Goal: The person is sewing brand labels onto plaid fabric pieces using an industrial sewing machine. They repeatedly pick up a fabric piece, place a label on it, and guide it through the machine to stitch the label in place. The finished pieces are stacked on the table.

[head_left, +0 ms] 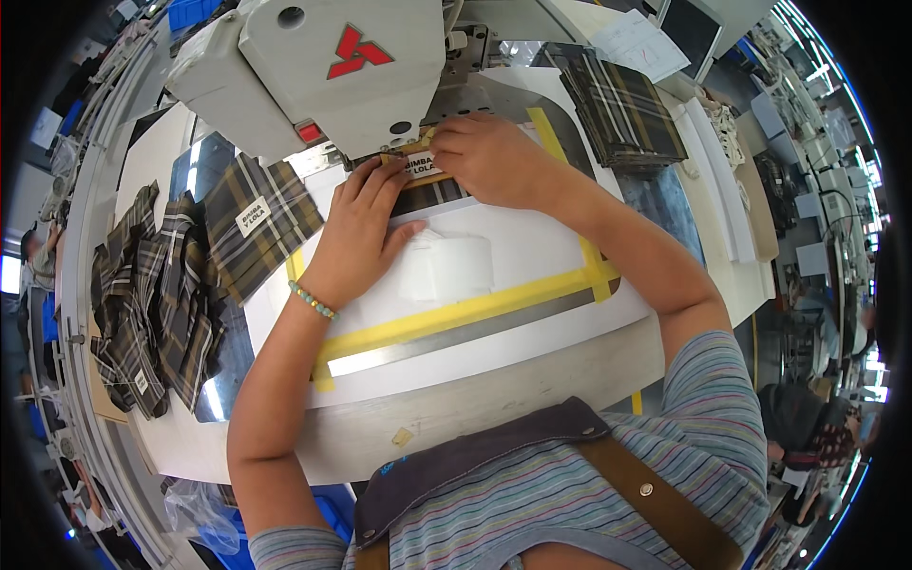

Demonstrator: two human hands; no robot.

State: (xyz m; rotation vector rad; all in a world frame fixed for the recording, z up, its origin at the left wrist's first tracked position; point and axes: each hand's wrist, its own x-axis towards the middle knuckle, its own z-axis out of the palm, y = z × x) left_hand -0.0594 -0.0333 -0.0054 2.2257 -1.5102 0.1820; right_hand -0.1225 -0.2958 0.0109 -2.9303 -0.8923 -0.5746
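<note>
Under the head of a large white sewing machine (pixel 342 85), both hands meet at a small white label (pixel 420 167) with dark print. A tan frame-like strip (pixel 415 147) borders the label, and dark plaid fabric (pixel 429 195) shows just below it. My left hand (pixel 351 233) lies with fingers stretched to the label's left edge and thumb spread on the white sheet. The fingers of my right hand (pixel 499 166) are bent and pressed together at the label's right end; their tips are partly hidden. A white sheet (pixel 541 252) edged with yellow tape (pixel 465 311) lies beneath.
Left of the sheet is a plaid piece (pixel 261 223) bearing a white label, beside a loose heap of plaid pieces (pixel 157 294). A neat stack of plaid pieces (pixel 627 114) stands at the far right. Paper (pixel 641 46) and a monitor (pixel 686 36) are behind it.
</note>
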